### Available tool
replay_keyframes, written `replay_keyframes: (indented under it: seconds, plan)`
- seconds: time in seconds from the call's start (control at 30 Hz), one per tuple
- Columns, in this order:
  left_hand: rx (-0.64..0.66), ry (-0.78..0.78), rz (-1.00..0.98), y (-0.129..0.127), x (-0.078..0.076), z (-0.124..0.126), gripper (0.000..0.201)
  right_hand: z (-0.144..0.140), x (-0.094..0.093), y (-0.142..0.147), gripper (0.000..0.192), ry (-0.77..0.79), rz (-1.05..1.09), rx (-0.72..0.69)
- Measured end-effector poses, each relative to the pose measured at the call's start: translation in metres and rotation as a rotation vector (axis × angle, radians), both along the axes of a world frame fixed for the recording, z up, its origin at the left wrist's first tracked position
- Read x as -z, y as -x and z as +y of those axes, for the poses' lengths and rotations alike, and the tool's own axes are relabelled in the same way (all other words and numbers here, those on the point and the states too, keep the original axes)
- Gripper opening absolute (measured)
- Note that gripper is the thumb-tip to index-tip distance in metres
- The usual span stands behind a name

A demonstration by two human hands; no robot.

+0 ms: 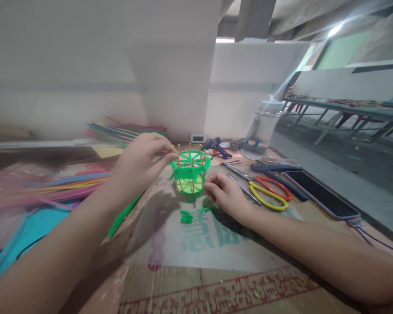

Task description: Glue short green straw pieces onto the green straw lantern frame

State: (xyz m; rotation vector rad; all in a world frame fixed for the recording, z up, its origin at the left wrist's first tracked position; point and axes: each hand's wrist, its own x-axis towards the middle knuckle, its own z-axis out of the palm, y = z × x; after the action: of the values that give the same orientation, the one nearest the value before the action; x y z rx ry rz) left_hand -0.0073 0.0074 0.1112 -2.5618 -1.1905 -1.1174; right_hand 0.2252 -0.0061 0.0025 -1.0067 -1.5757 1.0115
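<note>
1. Centrally, on the cardboard-covered worktop (pixel 216 279), stands the small green basket (pixel 190 172), woven of straw strips around upright wooden sticks (pixel 190 150).
2. The left hand (pixel 140 163) pinches narrowly at the rim, fingertips closed on a stick or strip; which one I cannot tell. A firm, low pinch would likely keep the weave from slipping.
3. The right hand (pixel 224 192) rests just beside the base, fingers curled and holding nothing; pressing the base down would steady the basket.
4. Green offcuts (pixel 186 216) lie near the base, and a long green straw (pixel 122 216) lies under the left wrist.
5. Scissors (pixel 265 185) and a phone (pixel 321 194) lie to the right, and coloured straws (pixel 68 185) to the left.
</note>
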Motion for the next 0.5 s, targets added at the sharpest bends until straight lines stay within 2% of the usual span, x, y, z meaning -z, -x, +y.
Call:
replay_keyframes:
  seconds: [0.13, 0.27, 0.4, 0.5]
  plan:
    - [-0.094, 0.037, -0.039, 0.002, -0.006, -0.006, 0.032, -0.002, -0.001, 0.002, 0.012, 0.021, 0.013, -0.020]
    - [-0.017, -0.032, 0.088, -0.002, 0.005, 0.003, 0.032, 0.001, 0.000, 0.003, 0.011, 0.050, 0.035, 0.014]
    - [0.042, -0.191, 0.187, -0.008, 0.018, 0.013, 0.022, 0.005, 0.000, 0.001, 0.024, 0.081, 0.078, 0.020]
    - [0.009, -0.238, 0.204, -0.006, 0.015, 0.011, 0.027, 0.007, -0.001, -0.001, 0.038, 0.118, 0.132, 0.009]
